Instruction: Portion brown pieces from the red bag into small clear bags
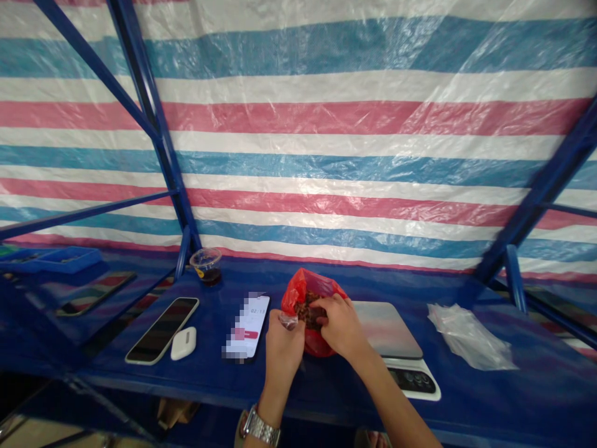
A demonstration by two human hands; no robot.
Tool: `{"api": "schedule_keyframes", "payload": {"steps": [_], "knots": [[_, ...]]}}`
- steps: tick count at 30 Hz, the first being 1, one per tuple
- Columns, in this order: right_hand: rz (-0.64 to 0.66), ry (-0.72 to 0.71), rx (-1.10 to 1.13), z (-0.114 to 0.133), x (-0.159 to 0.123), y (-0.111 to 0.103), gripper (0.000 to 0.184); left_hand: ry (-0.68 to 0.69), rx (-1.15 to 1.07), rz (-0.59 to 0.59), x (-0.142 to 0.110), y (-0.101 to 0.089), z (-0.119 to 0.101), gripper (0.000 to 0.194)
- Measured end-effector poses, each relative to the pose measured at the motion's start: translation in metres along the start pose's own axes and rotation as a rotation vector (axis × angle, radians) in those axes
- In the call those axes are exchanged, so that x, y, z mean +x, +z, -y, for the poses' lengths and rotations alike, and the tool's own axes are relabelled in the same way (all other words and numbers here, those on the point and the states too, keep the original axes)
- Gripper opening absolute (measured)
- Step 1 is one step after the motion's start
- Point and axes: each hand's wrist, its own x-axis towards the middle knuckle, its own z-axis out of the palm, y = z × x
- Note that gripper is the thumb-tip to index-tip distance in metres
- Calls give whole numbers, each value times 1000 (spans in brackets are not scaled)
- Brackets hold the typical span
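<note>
A red plastic bag (298, 292) full of dark brown pieces stands open on the blue table (326, 386), beside a scale. My right hand (342, 323) reaches into the bag's mouth, its fingers pinched on some of the brown pieces. My left hand (282, 345) is closed on a small clear plastic bag (288, 320) held just left of the red bag. A metal watch (261, 428) is on my left wrist.
A digital scale (396, 342) with a steel platform sits right of the red bag. Left of it lie a lit phone (249, 323), a dark phone (162, 330) and a white case (183, 343). A plastic cup (206, 265) stands behind. Clear bags (471, 339) lie at right.
</note>
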Motion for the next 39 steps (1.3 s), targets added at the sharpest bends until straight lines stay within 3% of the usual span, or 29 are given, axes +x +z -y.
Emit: {"api": "schedule_keyframes", "payload": {"steps": [11, 20, 25, 31, 34, 39], "knots": [[8, -60, 22, 7, -7, -1, 48, 101, -59, -4, 0, -1, 8, 14], [34, 39, 112, 9, -5, 1, 32, 108, -69, -25, -1, 2, 5, 17], [-4, 59, 153, 7, -5, 2, 33, 144, -88, -12, 0, 4, 6, 18], [-42, 96, 212, -6, -1, 1, 36, 263, 21, -138, 1, -1, 5, 18], [-56, 96, 260, -11, -2, -1, 36, 301, 38, -95, -2, -4, 2, 16], [-50, 78, 360, -4, -8, -11, 35, 249, 58, 8, -8, -5, 0, 12]]}}
